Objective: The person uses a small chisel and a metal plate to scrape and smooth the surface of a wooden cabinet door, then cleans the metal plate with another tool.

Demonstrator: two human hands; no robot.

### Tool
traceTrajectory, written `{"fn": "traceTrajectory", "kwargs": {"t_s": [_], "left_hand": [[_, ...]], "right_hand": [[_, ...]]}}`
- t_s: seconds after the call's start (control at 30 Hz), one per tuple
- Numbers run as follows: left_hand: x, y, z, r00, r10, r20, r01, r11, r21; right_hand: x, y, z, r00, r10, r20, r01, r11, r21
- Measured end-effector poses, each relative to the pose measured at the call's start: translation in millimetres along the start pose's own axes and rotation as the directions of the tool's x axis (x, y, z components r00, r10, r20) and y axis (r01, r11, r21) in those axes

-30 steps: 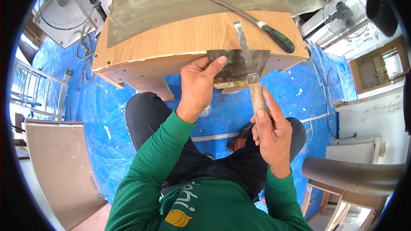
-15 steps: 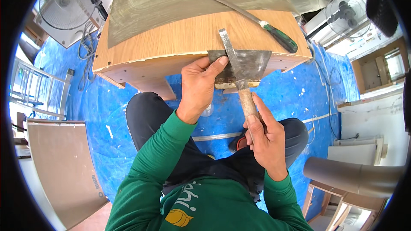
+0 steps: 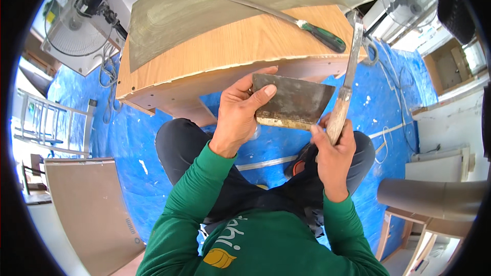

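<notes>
My left hand (image 3: 245,105) pinches the left end of a wide, dark metal scraper blade (image 3: 296,99), thumb on its face. A worn, pale strip runs along the blade's lower edge. In my right hand (image 3: 335,148) is a narrow scraper (image 3: 350,66) with a worn wooden handle, its long steel blade pointing up and away. The right fingertips are at the wide blade's lower right corner; whether they grip it I cannot tell. Both tools are above my lap, at the near edge of a wood-grain bench (image 3: 230,46).
On the bench lie a file (image 3: 317,36) with a green and black handle and a grey-smeared sheet (image 3: 204,10). Fans (image 3: 76,20) stand on both sides. Blue sheeting (image 3: 128,184) covers the floor, with cables (image 3: 107,66) on it. A brown board (image 3: 87,209) leans at left.
The narrow scraper has swung right, off the wide blade's face, and now points up beside it. The wide blade has come down a little, clear of the bench edge.
</notes>
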State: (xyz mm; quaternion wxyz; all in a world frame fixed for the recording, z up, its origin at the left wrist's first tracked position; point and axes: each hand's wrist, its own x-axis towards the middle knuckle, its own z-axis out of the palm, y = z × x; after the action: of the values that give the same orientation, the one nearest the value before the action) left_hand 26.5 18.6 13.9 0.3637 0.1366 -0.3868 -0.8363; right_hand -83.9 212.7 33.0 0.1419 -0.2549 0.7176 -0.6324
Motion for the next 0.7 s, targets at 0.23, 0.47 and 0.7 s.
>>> {"fn": "traceTrajectory", "kwargs": {"t_s": [0.23, 0.47, 0.7], "left_hand": [[-27, -18, 10, 0.997, -0.08, -0.002, 0.08, 0.994, -0.074], [-35, -38, 9, 0.993, -0.079, -0.082, 0.079, 0.997, -0.002], [-37, -48, 27, 0.991, -0.089, -0.098, 0.093, 0.995, 0.037]], "right_hand": [[4, 22, -9, 0.995, 0.071, 0.071, -0.089, 0.955, 0.283], [-3, 42, -22, 0.996, 0.076, 0.057, -0.089, 0.955, 0.283], [-1, 57, -34, 0.994, 0.107, 0.035, -0.113, 0.948, 0.298]]}}
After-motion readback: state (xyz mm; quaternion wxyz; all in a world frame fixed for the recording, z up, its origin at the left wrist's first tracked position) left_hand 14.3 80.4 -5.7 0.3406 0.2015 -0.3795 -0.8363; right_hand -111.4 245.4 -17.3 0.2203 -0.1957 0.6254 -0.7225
